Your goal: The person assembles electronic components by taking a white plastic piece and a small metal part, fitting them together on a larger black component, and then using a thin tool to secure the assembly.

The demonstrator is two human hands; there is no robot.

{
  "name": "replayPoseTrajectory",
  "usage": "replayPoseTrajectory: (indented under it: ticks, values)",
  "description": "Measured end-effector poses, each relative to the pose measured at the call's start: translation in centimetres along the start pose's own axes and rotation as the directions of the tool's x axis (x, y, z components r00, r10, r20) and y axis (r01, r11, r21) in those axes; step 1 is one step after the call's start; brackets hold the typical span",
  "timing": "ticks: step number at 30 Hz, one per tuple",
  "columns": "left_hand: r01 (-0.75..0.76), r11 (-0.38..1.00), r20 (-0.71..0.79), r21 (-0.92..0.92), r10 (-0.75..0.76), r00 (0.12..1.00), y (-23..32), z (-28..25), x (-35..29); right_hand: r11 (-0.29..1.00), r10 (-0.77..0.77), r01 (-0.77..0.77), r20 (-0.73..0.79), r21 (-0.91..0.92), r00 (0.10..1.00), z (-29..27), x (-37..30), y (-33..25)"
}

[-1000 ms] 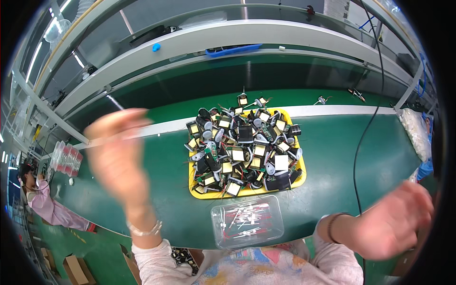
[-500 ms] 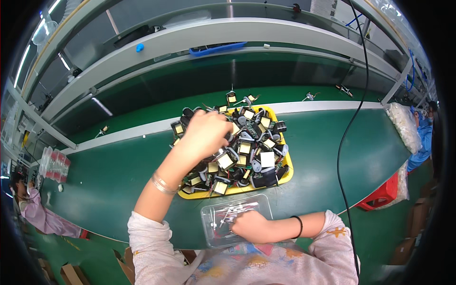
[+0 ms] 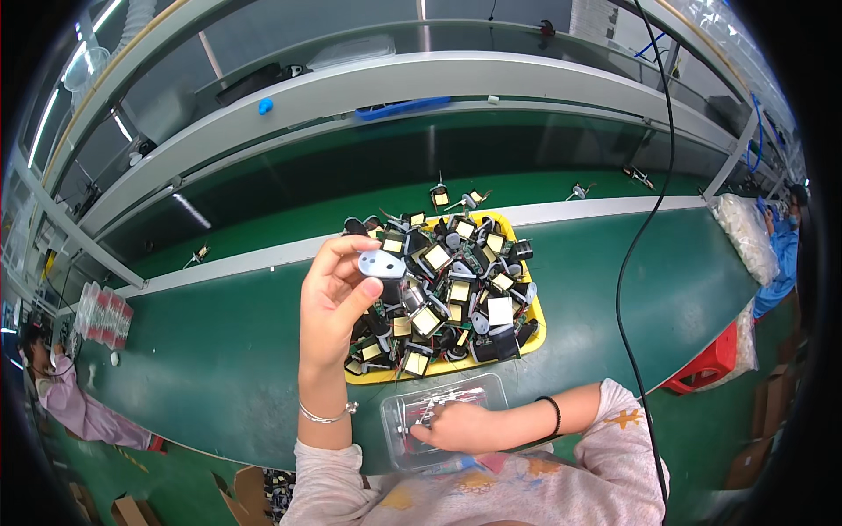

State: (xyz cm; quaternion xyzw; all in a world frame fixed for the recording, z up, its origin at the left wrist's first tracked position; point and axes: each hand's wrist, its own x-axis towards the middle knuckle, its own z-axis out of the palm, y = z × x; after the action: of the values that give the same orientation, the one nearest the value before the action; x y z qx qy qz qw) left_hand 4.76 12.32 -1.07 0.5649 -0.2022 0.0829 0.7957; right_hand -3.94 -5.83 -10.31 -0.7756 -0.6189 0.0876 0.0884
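Observation:
My left hand (image 3: 326, 302) is raised over the left side of a yellow tray (image 3: 538, 329). Between its thumb and fingers it grips a small black electronic part with a grey oval end cap (image 3: 382, 264), the cap facing up. The tray is heaped with similar parts, black with grey caps, cream pads and thin wires. My right hand (image 3: 456, 427) reaches into a clear plastic box (image 3: 394, 451) of thin white and red sticks or leads. Its fingers are curled together among them; what they pinch is hidden.
On the green table (image 3: 219, 351), a stack of clear and red packs (image 3: 103, 314) stands at far left. A black cable (image 3: 624, 298) hangs down on the right. Loose parts lie beyond the white ledge. A bulging plastic bag (image 3: 745, 237) is at right, near a red stool (image 3: 709, 359). Co-workers sit on both sides.
My left hand has come up out of the heap and back toward me, turned over, now with the grey-capped part in it. My right hand has shifted slightly left within the box.

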Motion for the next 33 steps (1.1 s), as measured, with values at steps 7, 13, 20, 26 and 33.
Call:
replayPoseTrajectory:
  ticks: [7,13,20,26,33]
  values:
    - [0.047,0.999,-0.04,-0.016,-0.048,0.998,1.5,-0.5,-1.2,0.955,0.018,-0.011,-0.021,0.297,1.0,-1.9,-0.1,1.2]
    - [-0.01,0.999,-0.012,-0.031,0.01,1.0,1.7,-1.0,-1.0,0.983,0.084,-0.086,0.017,0.164,0.996,1.4,0.8,0.2]
    - [-0.053,0.996,0.001,0.075,0.054,0.999,1.6,-1.3,-1.0,0.969,0.15,-0.189,0.229,0.16,0.962,-1.2,0.7,1.0]
    - [-0.032,0.985,-0.013,0.169,0.035,0.999,2.1,-0.8,-1.2,0.976,0.156,-0.179,0.181,0.122,0.971,0.3,1.1,-0.4]
    - [-0.066,0.981,-0.007,0.182,0.068,0.998,2.0,-0.7,-1.1,0.99,0.135,-0.134,-0.025,0.04,0.99,1.6,0.6,-0.4]
